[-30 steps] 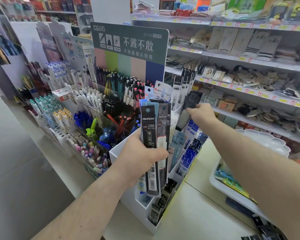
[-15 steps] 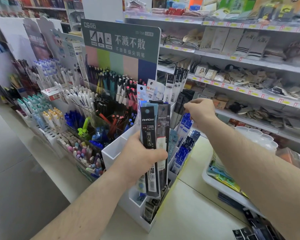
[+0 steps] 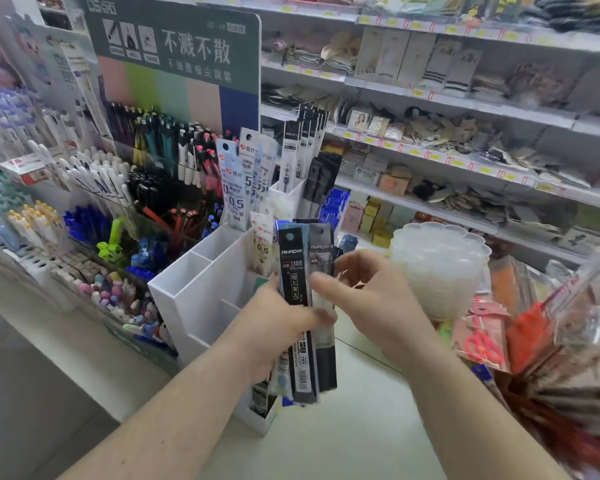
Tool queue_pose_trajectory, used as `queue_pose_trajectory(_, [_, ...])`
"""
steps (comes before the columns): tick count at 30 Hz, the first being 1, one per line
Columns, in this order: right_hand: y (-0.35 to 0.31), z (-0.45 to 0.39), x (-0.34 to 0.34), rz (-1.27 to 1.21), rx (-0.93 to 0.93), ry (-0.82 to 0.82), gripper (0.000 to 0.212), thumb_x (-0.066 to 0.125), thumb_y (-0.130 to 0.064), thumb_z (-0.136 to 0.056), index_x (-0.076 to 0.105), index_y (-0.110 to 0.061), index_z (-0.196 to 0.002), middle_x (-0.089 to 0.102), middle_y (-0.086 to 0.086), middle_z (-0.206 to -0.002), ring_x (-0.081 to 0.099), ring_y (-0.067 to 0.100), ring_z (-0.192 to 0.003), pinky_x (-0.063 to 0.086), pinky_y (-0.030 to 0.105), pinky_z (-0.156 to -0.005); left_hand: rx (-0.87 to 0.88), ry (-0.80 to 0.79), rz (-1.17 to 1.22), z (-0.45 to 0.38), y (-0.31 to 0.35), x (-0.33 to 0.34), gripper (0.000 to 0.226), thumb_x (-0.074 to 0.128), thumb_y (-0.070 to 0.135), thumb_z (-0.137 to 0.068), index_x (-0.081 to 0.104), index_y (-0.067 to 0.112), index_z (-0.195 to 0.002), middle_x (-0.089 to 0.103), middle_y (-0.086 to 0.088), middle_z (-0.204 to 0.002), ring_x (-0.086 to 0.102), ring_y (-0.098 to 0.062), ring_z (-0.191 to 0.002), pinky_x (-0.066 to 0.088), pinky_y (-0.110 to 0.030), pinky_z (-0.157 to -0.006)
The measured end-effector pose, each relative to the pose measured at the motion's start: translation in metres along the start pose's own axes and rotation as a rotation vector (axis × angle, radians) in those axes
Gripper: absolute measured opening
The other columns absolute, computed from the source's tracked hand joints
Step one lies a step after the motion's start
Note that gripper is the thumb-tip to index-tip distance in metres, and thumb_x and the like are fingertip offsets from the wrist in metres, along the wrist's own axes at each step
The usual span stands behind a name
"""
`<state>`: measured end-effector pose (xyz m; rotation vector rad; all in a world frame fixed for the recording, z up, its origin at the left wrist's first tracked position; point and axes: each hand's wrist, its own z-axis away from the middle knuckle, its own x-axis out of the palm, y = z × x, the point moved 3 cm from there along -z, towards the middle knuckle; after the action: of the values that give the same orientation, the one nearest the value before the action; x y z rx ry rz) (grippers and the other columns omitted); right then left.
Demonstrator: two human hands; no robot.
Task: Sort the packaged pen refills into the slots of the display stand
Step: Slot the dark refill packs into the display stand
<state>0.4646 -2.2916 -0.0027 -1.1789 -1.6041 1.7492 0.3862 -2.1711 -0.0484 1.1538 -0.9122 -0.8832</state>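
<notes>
two hands point(image 3: 278, 327), one white display stand point(image 3: 201, 292)

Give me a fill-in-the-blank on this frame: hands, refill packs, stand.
1. The bundle of refill packs is gripped by the ____ hand.
2. The right hand reaches to the bundle from the ____ side.
3. The display stand is ____ in colour.
4. The front pack reads AIHAO and the number ____.

Missing: left; right; white; 1388

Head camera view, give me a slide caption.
Left hand holds refill packs; right hand reaches for one beside the white stand.
</notes>
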Motion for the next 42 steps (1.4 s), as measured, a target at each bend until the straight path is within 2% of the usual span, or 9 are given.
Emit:
queue_pose_trajectory(5, [0.023, 0.014, 0.0, -0.154, 0.093, -0.066, 0.007, 0.079, -0.01, -0.082, 0.074, -0.011, -0.077, 0.07, 0.001, -0.072, 0.062, 0.013, -0.067, 0.051, 0.031, -0.063, -0.067, -0.107, 0.086, 0.007, -0.01, 0.008, 0.048, 0.081, 0.01, -0.06, 0.077, 0.014, -0.108, 0.075, -0.017, -0.107, 0.072, -0.033, -0.099, 0.059, -0.045, -0.085])
queue_pose_trajectory(9, [0.035, 0.023, -0.005, -0.344, 0.151, -0.094, 0.017, 0.066, -0.002, -0.092, 0.079, -0.014, -0.09, 0.077, 0.01, -0.095, 0.074, 0.025, -0.083, 0.059, 0.035, -0.066, -0.116, -0.12, 0.153, 0.01, -0.016, 0.007, 0.054, 0.072, 0.003, -0.068, 0.067, 0.005, -0.122, 0.07, -0.027, -0.114, 0.067, -0.045, -0.106, 0.054, -0.058, -0.093])
queue_pose_trajectory(14, [0.048, 0.026, -0.001, -0.445, 0.184, -0.057, 0.019, 0.06, -0.001, -0.094, 0.076, -0.011, -0.094, 0.077, 0.011, -0.095, 0.074, 0.021, -0.079, 0.056, 0.027, -0.058, -0.141, -0.062, 0.12, 0.009, -0.02, 0.008, 0.054, 0.072, 0.002, -0.064, 0.067, 0.006, -0.118, 0.072, -0.026, -0.109, 0.069, -0.046, -0.101, 0.054, -0.061, -0.091])
queue_pose_trajectory(19, [0.057, 0.024, -0.001, -0.494, 0.187, -0.046, 0.024, 0.057, -0.005, -0.097, 0.078, -0.016, -0.095, 0.077, 0.011, -0.1, 0.074, 0.023, -0.088, 0.059, 0.031, -0.069, -0.163, -0.045, 0.106, 0.008, -0.023, 0.006, 0.058, 0.074, 0.004, -0.063, 0.065, 0.007, -0.12, 0.074, -0.022, -0.106, 0.071, -0.042, -0.096, 0.058, -0.056, -0.084])
queue_pose_trajectory(29, [0.067, 0.022, 0.002, -0.653, 0.308, -0.02, 0.017, 0.055, -0.013, -0.099, 0.07, -0.009, -0.107, 0.076, 0.016, -0.103, 0.074, 0.03, -0.09, 0.061, 0.039, -0.068, -0.175, -0.019, 0.079, 0.005, -0.026, 0.007, 0.058, 0.076, 0.007, -0.062, 0.064, 0.005, -0.119, 0.074, -0.022, -0.107, 0.071, -0.043, -0.098, 0.055, -0.061, -0.09])
queue_pose_trajectory(31, [0.066, 0.019, 0.001, -0.707, 0.368, -0.008, 0.019, 0.053, -0.016, -0.101, 0.068, -0.009, -0.109, 0.077, 0.013, -0.097, 0.075, 0.027, -0.083, 0.06, 0.036, -0.062, -0.188, -0.024, 0.075, 0.005, -0.026, 0.007, 0.059, 0.075, 0.006, -0.062, 0.063, 0.005, -0.119, 0.074, -0.023, -0.105, 0.072, -0.043, -0.095, 0.057, -0.06, -0.087])
queue_pose_trajectory(35, [0.069, 0.016, -0.007, -0.742, 0.438, 0.145, 0.019, 0.049, -0.018, -0.104, 0.06, -0.01, -0.09, 0.064, 0.001, -0.056, 0.058, 0.012, -0.042, 0.045, 0.022, -0.038, -0.193, -0.006, 0.053, 0.006, -0.027, 0.002, 0.056, 0.075, 0.007, -0.059, 0.062, 0.005, -0.113, 0.075, -0.022, -0.097, 0.074, -0.038, -0.084, 0.06, -0.05, -0.077])
queue_pose_trajectory(39, [0.077, 0.013, 0.0, -0.659, 0.463, 0.133, 0.024, 0.054, -0.032, -0.102, 0.053, -0.011, -0.09, 0.043, -0.002, -0.052, 0.032, 0.01, -0.036, 0.028, 0.021, -0.034, -0.169, -0.007, 0.044, 0.008, -0.025, 0.004, 0.055, 0.08, 0.015, -0.063, 0.064, 0.006, -0.115, 0.074, -0.022, -0.103, 0.072, -0.04, -0.094, 0.06, -0.052, -0.083])
queue_pose_trajectory(42, [0.069, 0.017, 0.016, -0.658, 0.416, 0.11, 0.042, 0.063, -0.048, -0.087, 0.06, -0.006, -0.094, 0.059, 0.003, -0.056, 0.052, 0.015, -0.039, 0.039, 0.022, -0.037, -0.155, -0.005, 0.037, 0.01, -0.025, 0.009, 0.048, 0.082, 0.015, -0.065, 0.067, 0.008, -0.11, 0.075, -0.02, -0.102, 0.073, -0.039, -0.095, 0.058, -0.052, -0.087])
